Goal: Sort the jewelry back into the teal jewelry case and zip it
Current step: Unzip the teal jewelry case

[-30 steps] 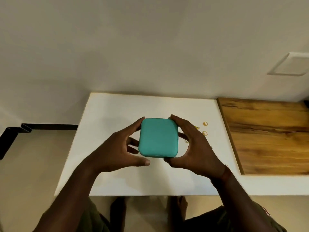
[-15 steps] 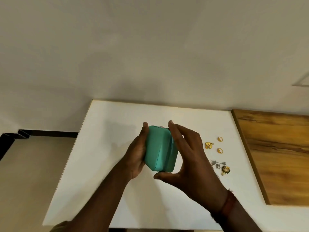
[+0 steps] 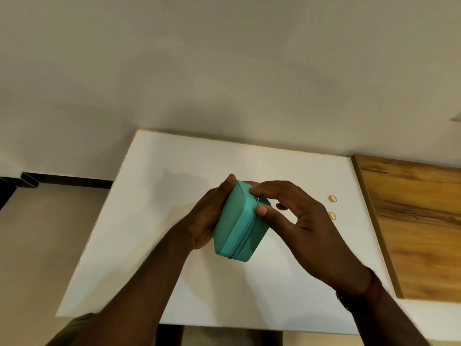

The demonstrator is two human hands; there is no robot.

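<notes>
— So where is the teal jewelry case (image 3: pixel 240 222)?

— Up off the white tabletop (image 3: pixel 159 208), tilted on edge with its zippered side facing the camera. The zip line runs closed along the side that shows.

— And the hands?

— The left hand (image 3: pixel 208 221) cups the case's left face, its fingers wrapped round the back, the thumb tip at the top corner. The right hand (image 3: pixel 296 221) pinches at the zipper pull (image 3: pixel 257 199) near the upper end, thumb and forefinger closed on it, the other fingers loosely spread.

— Any jewelry out?

— Two gold rings (image 3: pixel 332 198) lie on the tabletop to the right, one behind the other, well apart from the case, near a wooden board (image 3: pixel 411 221). A dark band (image 3: pixel 349 298) sits on the right wrist.
</notes>
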